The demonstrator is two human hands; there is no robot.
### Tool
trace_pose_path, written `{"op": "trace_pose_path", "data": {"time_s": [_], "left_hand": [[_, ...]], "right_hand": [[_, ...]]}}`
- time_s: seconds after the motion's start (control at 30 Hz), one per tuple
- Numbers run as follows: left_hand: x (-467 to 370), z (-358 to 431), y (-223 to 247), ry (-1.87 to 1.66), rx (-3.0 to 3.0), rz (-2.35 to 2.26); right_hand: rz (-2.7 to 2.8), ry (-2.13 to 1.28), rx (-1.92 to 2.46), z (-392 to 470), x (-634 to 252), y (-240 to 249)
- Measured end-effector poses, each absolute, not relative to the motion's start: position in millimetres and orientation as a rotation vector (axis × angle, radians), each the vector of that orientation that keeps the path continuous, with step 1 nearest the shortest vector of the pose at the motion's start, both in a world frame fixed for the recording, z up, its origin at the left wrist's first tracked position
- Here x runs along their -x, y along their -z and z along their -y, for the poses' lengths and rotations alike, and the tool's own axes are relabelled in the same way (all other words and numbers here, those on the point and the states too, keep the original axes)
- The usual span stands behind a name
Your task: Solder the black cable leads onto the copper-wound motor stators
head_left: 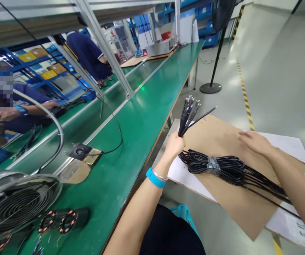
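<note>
My left hand is closed around a bunch of black cables, whose cut ends fan upward above the fist. One cable sticks out to the right of the rest. Below, the coiled middle of the black cable bundle lies on brown cardboard, bound with clear plastic wrap. Its loose lengths run right, passing under my right forearm. My right hand hovers over the cardboard, apart from the cables, fingers stretched out and slightly blurred, with nothing visible in them.
A green workbench runs along the left, holding copper-wound stators, a round fan guard and a small black device. Co-workers work beyond the metal frame. A standing fan is on the floor behind the white board.
</note>
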State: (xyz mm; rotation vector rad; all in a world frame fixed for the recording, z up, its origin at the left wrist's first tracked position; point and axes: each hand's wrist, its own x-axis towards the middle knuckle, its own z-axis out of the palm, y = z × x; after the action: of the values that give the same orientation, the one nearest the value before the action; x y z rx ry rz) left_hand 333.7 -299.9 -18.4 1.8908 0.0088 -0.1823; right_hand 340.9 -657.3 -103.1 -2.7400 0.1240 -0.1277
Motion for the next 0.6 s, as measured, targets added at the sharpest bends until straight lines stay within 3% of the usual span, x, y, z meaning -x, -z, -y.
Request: {"op": "trace_pose_path", "data": {"time_s": [0.13, 0.3, 0.6], "left_hand": [[-320, 307, 0, 0.182, -1.772, 0.019], [-323, 314, -14, 0.196, -1.742, 0.003], [-381, 302, 51, 0.525, -2.126, -0.131]], "right_hand": [[-0.249, 0.055, 2.788, 639, -386, 126], [0.180, -0.068, 2.769, 603, -410, 155], [0.745, -0.034, 2.592, 608, -422, 180]]}}
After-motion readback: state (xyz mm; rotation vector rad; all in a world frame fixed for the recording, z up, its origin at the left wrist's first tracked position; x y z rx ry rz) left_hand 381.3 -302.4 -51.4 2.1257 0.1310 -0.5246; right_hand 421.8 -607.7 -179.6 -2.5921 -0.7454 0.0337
